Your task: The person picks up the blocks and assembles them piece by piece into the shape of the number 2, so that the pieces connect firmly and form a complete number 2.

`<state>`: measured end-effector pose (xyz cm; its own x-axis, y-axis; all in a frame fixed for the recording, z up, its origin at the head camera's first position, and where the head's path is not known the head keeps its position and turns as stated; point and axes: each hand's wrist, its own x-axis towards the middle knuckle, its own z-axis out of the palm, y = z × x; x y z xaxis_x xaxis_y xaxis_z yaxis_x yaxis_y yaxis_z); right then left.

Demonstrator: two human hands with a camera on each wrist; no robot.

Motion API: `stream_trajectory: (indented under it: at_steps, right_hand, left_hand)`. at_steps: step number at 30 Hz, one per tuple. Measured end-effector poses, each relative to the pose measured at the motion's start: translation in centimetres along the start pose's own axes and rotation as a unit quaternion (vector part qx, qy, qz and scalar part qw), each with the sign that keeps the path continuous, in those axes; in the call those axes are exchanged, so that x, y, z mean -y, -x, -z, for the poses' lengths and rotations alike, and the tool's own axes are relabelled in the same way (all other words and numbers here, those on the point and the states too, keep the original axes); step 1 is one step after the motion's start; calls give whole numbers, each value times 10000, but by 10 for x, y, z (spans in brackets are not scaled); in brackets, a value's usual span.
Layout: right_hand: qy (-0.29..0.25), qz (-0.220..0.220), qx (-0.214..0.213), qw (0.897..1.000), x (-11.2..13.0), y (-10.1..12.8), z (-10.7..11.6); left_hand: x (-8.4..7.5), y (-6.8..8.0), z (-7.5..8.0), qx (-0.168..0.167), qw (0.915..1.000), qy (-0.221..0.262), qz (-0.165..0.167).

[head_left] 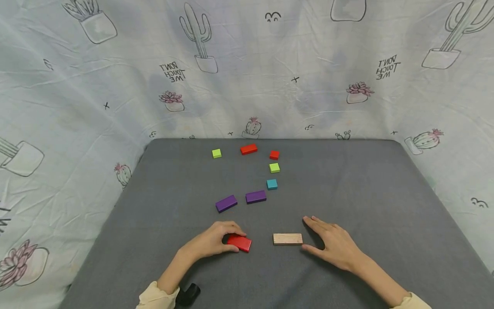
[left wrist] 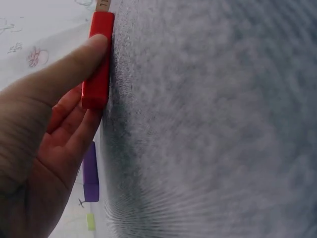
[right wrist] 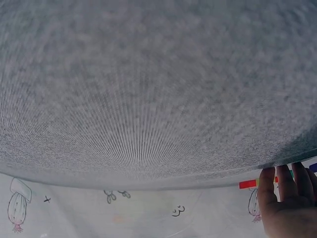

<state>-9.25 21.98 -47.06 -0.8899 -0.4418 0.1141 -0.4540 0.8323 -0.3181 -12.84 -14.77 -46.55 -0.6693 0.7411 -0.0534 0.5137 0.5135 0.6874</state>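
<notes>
At the front of the grey table, my left hand (head_left: pixel 212 241) pinches a red block (head_left: pixel 240 243) between thumb and fingers. The left wrist view shows the thumb across the near face of that red block (left wrist: pixel 97 69), which is on or very close to the cloth. To its right, apart from it, lies a plain wooden block (head_left: pixel 287 239). My right hand (head_left: pixel 336 245) rests on the table beside the wooden block's right end, fingers extended and thumb tip close to it; whether they touch I cannot tell. Only part of the right hand (right wrist: pixel 292 203) appears in the right wrist view.
Two purple blocks (head_left: pixel 256 197) lie ahead of the hands. Farther back are a blue block (head_left: pixel 272 184), two lime green blocks (head_left: pixel 274 168), a small red block (head_left: pixel 274 155) and a longer red one (head_left: pixel 248 149). A cactus-print curtain (head_left: pixel 247 64) hangs behind the table (head_left: pixel 347 184).
</notes>
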Motion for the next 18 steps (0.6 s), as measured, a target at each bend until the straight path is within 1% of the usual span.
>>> stream_trajectory:
  at_steps: [5,8,12,18]
  right_hand:
    - [15,-27,44,10000,1,1,0]
    - [41,-16,28,10000,2,1,0]
    - [52,-14,25,10000,3,1,0]
    - [73,4,31,10000,3,1,-1]
  left_hand:
    - [1,1,4,5,9999,33,-147]
    - [1,2,8,22,9997,-83,-235]
    - [2,7,15,11,9994,-248,-249]
    - [5,14,24,-94,9990,-412,-106]
